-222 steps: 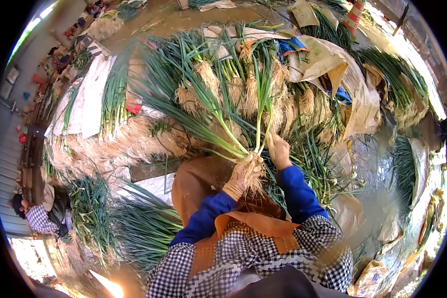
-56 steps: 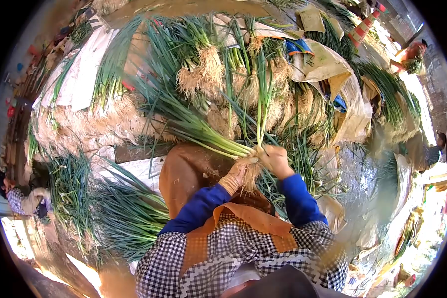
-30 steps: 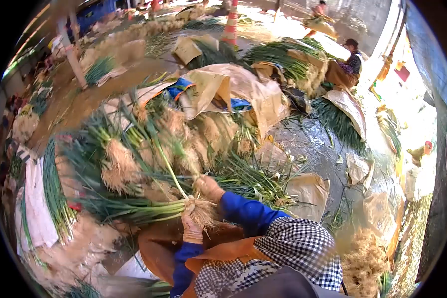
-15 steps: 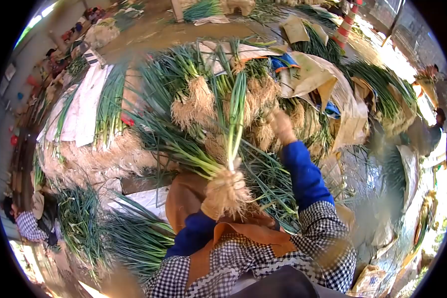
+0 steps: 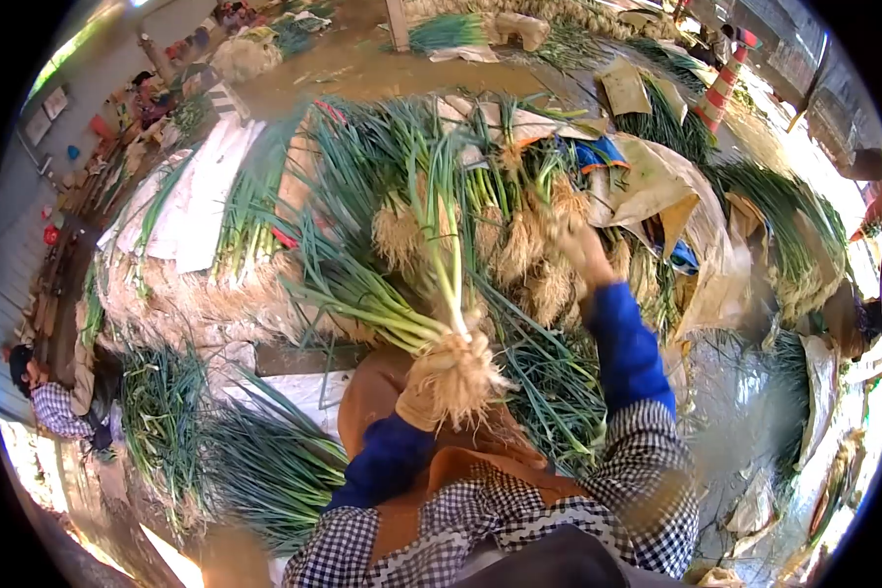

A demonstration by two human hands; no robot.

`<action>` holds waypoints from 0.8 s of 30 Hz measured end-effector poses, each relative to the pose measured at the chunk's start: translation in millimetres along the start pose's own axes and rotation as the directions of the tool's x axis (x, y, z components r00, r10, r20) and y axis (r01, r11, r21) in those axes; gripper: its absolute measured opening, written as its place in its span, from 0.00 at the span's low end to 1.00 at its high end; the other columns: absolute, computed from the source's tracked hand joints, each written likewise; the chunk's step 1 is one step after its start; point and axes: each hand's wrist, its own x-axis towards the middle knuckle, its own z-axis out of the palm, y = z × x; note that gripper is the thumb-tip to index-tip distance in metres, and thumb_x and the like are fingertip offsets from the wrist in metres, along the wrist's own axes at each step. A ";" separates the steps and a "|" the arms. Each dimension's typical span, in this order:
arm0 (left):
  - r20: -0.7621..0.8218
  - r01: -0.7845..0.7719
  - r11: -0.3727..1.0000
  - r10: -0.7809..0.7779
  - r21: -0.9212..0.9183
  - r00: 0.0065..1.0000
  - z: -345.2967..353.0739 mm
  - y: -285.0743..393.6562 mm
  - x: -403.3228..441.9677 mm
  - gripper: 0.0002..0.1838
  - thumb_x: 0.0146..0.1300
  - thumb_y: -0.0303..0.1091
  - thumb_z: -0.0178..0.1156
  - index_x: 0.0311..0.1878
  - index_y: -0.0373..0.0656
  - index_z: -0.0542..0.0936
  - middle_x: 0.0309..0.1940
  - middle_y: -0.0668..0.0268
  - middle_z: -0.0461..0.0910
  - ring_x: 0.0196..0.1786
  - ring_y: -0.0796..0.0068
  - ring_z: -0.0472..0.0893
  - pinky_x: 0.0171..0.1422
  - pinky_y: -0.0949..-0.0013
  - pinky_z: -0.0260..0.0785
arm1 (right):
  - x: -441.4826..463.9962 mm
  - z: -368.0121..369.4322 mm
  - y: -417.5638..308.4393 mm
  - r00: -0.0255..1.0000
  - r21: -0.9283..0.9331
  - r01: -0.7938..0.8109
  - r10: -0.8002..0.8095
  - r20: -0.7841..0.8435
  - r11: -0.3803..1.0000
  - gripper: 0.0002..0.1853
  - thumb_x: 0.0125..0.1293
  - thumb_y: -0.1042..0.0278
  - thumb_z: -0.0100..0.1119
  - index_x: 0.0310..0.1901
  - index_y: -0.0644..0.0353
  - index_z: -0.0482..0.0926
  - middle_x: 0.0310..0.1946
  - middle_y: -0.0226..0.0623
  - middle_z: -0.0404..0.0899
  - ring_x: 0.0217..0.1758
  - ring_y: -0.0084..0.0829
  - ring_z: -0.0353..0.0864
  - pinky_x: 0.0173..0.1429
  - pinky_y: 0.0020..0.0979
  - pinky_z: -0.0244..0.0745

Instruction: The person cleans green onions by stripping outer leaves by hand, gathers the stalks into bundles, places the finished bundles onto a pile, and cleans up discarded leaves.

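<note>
My left hand (image 5: 423,392) is wrapped round the root end of a bunch of green onions (image 5: 453,284) above my lap. Its pale roots hang over my fingers, and the green leaves fan up and to the left. My right hand (image 5: 580,250) is stretched forward at the hanging roots of the heaped onions (image 5: 522,245). Motion smears its fingers, so whether they hold anything cannot be made out. More bundles with shaggy roots (image 5: 397,235) lie on the heap in front of me.
Loose green leaves (image 5: 549,377) lie right of my lap. A leafy pile (image 5: 274,461) is at my left, with a co-worker (image 5: 58,397) beyond it. Tan sacking (image 5: 661,186) covers the heap's right part. A striped cone (image 5: 720,93) stands at the back right.
My right hand has left the bunch's root end and reached forward to the heap. My left hand has kept hold of the bunch, whose upright stalks now lean a little left. The camera view has shifted.
</note>
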 end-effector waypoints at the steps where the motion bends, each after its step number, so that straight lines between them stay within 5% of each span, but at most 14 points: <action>1: -0.022 -0.041 0.999 0.041 -0.025 0.999 -34.0 -18.5 -7.0 0.26 0.60 0.34 0.56 0.61 0.42 0.63 0.37 0.61 0.75 0.41 0.68 0.77 0.47 0.67 0.74 | -50.1 21.1 -24.7 0.998 0.066 -0.058 0.056 0.030 0.996 0.16 0.63 0.64 0.54 0.49 0.63 0.73 0.42 0.31 0.76 0.45 0.22 0.71 0.50 0.26 0.67; 4: -0.517 0.169 0.960 -0.031 0.222 0.855 22.8 -37.4 -10.4 0.27 0.59 0.32 0.54 0.61 0.36 0.63 0.45 0.56 0.73 0.45 0.69 0.76 0.50 0.67 0.72 | -153.4 27.6 -14.7 0.973 -0.022 -0.226 0.227 0.037 0.974 0.18 0.64 0.65 0.53 0.54 0.62 0.72 0.43 0.27 0.74 0.46 0.19 0.69 0.51 0.24 0.65; 6: -0.465 0.188 0.982 -0.151 0.034 0.872 -13.3 -54.2 -18.6 0.25 0.57 0.29 0.54 0.59 0.34 0.65 0.42 0.59 0.76 0.44 0.70 0.78 0.48 0.69 0.73 | -193.5 35.0 -7.6 0.976 0.140 -0.210 0.215 -0.027 0.968 0.17 0.64 0.64 0.54 0.53 0.62 0.73 0.42 0.26 0.74 0.45 0.19 0.69 0.51 0.23 0.65; 10: -0.724 0.246 0.964 -0.099 0.099 0.682 -27.4 -77.4 -20.0 0.15 0.59 0.27 0.53 0.50 0.35 0.72 0.40 0.60 0.77 0.43 0.64 0.78 0.51 0.62 0.73 | -234.6 63.0 11.8 0.949 0.168 -0.311 0.315 0.003 0.935 0.18 0.67 0.62 0.50 0.53 0.66 0.71 0.46 0.30 0.74 0.48 0.22 0.71 0.53 0.23 0.65; 12: -0.680 0.249 0.967 -0.143 0.060 0.719 -20.3 -77.5 -17.6 0.15 0.59 0.27 0.53 0.50 0.35 0.72 0.41 0.59 0.77 0.44 0.63 0.79 0.51 0.62 0.73 | -230.6 57.2 2.4 0.958 -0.052 -0.281 0.283 0.033 0.958 0.18 0.69 0.59 0.44 0.51 0.65 0.73 0.41 0.34 0.77 0.45 0.26 0.73 0.52 0.25 0.68; 13: -0.681 0.244 0.968 -0.135 0.066 0.720 -23.7 -76.9 -19.7 0.15 0.59 0.27 0.53 0.50 0.35 0.72 0.41 0.59 0.77 0.44 0.63 0.79 0.51 0.62 0.73 | -227.6 48.4 0.9 0.962 -0.527 -0.186 0.262 0.071 0.829 0.19 0.70 0.57 0.42 0.50 0.64 0.74 0.39 0.35 0.78 0.42 0.28 0.74 0.50 0.26 0.70; 14: -0.686 0.265 0.962 -0.153 0.061 0.711 -26.9 -75.3 -23.2 0.15 0.58 0.25 0.52 0.50 0.36 0.73 0.41 0.59 0.77 0.45 0.64 0.78 0.53 0.62 0.72 | -224.4 40.6 0.1 0.960 -0.867 -0.032 0.257 0.113 0.498 0.20 0.70 0.54 0.41 0.49 0.62 0.75 0.37 0.36 0.79 0.40 0.29 0.75 0.47 0.27 0.71; 15: -0.688 0.287 0.956 -0.172 0.055 0.705 -29.6 -73.9 -25.0 0.15 0.57 0.24 0.52 0.50 0.36 0.73 0.42 0.58 0.77 0.46 0.65 0.78 0.55 0.62 0.70 | -214.1 31.2 9.2 0.906 -0.567 -0.387 0.413 -0.088 0.727 0.21 0.69 0.52 0.40 0.46 0.59 0.77 0.34 0.39 0.79 0.37 0.31 0.76 0.43 0.29 0.72; 16: -0.686 0.284 0.957 -0.169 0.058 0.707 -28.4 -73.5 -23.6 0.15 0.57 0.24 0.52 0.50 0.36 0.73 0.42 0.58 0.77 0.46 0.65 0.78 0.55 0.62 0.70 | -206.3 32.2 -3.7 0.935 -0.281 -0.343 0.297 -0.193 0.897 0.21 0.66 0.50 0.45 0.47 0.59 0.76 0.32 0.40 0.79 0.35 0.32 0.76 0.40 0.30 0.72; 18: -0.628 0.287 0.953 -0.165 0.098 0.761 -26.2 -76.8 -23.8 0.15 0.57 0.25 0.54 0.49 0.36 0.73 0.40 0.60 0.77 0.45 0.66 0.77 0.53 0.64 0.71 | -180.2 55.4 -30.5 0.904 -0.275 -0.282 0.159 -0.396 0.919 0.24 0.62 0.46 0.51 0.46 0.61 0.75 0.31 0.41 0.79 0.34 0.34 0.77 0.42 0.31 0.72; 20: -0.715 0.267 0.953 -0.086 0.144 0.694 -55.0 -85.4 -34.3 0.15 0.56 0.26 0.56 0.48 0.37 0.74 0.40 0.63 0.76 0.44 0.68 0.77 0.52 0.66 0.71 | -161.0 72.2 -26.9 0.967 -0.713 -0.240 0.095 -0.238 0.658 0.28 0.56 0.43 0.57 0.47 0.61 0.75 0.32 0.42 0.80 0.36 0.37 0.79 0.44 0.32 0.72; 21: -0.757 0.293 0.933 -0.036 0.208 0.653 -56.0 -86.7 -34.6 0.15 0.56 0.27 0.57 0.47 0.37 0.75 0.40 0.63 0.76 0.44 0.69 0.77 0.52 0.67 0.71 | -154.3 85.8 -38.7 0.944 -0.835 -0.323 0.215 -0.250 0.445 0.27 0.53 0.43 0.59 0.44 0.59 0.76 0.35 0.45 0.80 0.40 0.41 0.80 0.46 0.35 0.72; 22: -0.791 0.320 0.909 0.017 0.267 0.612 -56.9 -87.6 -35.3 0.15 0.56 0.28 0.58 0.47 0.37 0.75 0.40 0.64 0.76 0.45 0.69 0.76 0.52 0.68 0.70 | -151.0 88.1 -30.2 0.970 -0.929 -0.212 0.181 -0.162 0.304 0.21 0.56 0.47 0.56 0.40 0.57 0.77 0.34 0.44 0.80 0.40 0.42 0.79 0.45 0.35 0.72; 24: -0.811 0.336 0.901 0.029 0.274 0.584 -59.8 -87.8 -35.9 0.14 0.56 0.28 0.58 0.47 0.37 0.75 0.39 0.63 0.77 0.45 0.69 0.77 0.52 0.67 0.71 | -155.1 90.1 -18.5 0.987 -0.953 -0.119 0.137 -0.083 0.279 0.15 0.59 0.51 0.54 0.36 0.55 0.78 0.33 0.42 0.80 0.39 0.40 0.79 0.43 0.35 0.72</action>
